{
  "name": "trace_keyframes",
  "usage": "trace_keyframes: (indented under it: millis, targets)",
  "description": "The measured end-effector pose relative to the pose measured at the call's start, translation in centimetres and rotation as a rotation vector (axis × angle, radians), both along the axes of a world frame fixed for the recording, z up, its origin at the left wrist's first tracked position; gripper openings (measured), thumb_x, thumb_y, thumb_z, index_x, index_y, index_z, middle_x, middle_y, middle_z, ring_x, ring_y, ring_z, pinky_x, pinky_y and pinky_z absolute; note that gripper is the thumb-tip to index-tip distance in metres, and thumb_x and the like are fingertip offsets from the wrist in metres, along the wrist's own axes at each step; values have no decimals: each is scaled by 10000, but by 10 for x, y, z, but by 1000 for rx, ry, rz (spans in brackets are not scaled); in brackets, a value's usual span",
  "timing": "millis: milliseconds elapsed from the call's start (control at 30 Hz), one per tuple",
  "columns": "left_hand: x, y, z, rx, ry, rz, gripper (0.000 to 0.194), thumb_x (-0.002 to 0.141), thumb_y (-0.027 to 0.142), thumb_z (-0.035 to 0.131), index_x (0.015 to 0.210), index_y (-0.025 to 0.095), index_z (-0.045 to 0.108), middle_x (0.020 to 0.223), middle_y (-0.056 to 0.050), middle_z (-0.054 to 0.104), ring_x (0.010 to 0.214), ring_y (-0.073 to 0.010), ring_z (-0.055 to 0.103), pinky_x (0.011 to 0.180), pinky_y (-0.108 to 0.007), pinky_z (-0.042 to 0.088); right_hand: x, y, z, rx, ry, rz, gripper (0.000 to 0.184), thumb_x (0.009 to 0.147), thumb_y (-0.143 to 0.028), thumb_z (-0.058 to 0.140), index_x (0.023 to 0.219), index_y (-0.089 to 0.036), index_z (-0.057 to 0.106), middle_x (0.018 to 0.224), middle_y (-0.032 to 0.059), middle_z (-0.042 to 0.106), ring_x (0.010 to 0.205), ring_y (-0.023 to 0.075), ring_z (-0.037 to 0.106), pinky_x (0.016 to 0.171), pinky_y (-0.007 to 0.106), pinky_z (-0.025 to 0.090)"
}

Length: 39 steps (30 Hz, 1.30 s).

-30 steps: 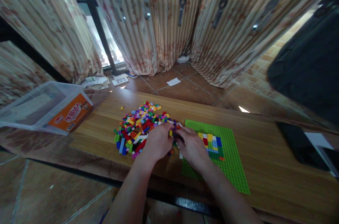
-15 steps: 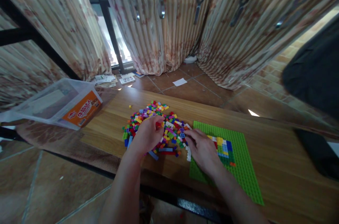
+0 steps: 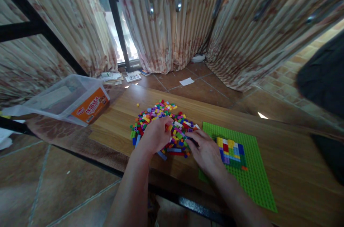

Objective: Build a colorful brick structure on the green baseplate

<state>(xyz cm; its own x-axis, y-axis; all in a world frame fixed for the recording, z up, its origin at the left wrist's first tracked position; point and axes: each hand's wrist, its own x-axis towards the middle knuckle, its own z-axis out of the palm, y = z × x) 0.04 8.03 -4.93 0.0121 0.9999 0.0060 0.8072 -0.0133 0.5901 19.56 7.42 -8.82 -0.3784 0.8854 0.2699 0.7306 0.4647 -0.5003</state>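
Note:
A heap of small coloured toy bricks lies spread on the wooden table. My left hand rests over the middle of the heap with its fingers curled inward. Red and yellow bricks show at its fingertips, partly hidden by the hand. At the heap's right edge my right hand has thumb and fingers bent around a dark blue brick, mostly covered. Beside and partly under that hand lies a green baseplate. On it sits a flat patchwork of joined bricks in yellow, white, red, blue and green.
A clear plastic bin with an orange label stands at the left of the wooden table. One yellow brick lies apart behind the heap. A black object is at the right end. Papers and curtains are beyond.
The whole view has shifted, so the table and bricks appear farther right. My right fingers have closed over one of two blue-purple bricks at the heap's edge. My left hand stays over the heap.

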Motion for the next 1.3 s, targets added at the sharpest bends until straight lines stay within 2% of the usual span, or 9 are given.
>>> trace_keyframes:
  millis: [200,567,767,967,1300]
  targets:
    - [-2,3,-6,17,1,-3,326,777,112,523,1056,182,678,1026,-57,733,961,-207,675,869,-307,521,-16,-5,3,62,16,-18,259,883,-238,561,1117,-210,670,1123,73,625,1063,225,558,943,374,474]
    - [-2,5,-7,8,6,-18,330,777,103,535,1068,178,671,1059,-59,727,996,-204,672,902,-299,521,-40,-5,5,-46,25,-96,199,831,-182,581,988,-172,703,1037,80,647,1017,241,532,940,385,451]
    - [-2,7,-6,13,2,-26,338,765,91,525,1057,173,675,1055,-60,728,1004,-206,667,924,-313,516,-40,-3,10,-109,55,-100,177,820,-124,559,889,-192,707,971,71,652,988,228,536,911,383,450]
    - [-1,5,-3,2,-19,-29,364,744,71,514,1050,184,678,1047,-50,729,1004,-201,665,917,-305,513,-34,-1,5,-63,38,-63,211,842,-152,554,968,-207,715,981,78,645,1001,242,534,913,398,450]
    - [-1,3,-4,-2,-16,-41,407,700,47,498,1037,189,677,976,-38,731,938,-205,669,849,-304,525,-33,-1,5,-46,-29,-47,146,867,-190,560,909,-186,699,978,91,630,1023,254,524,914,405,440]
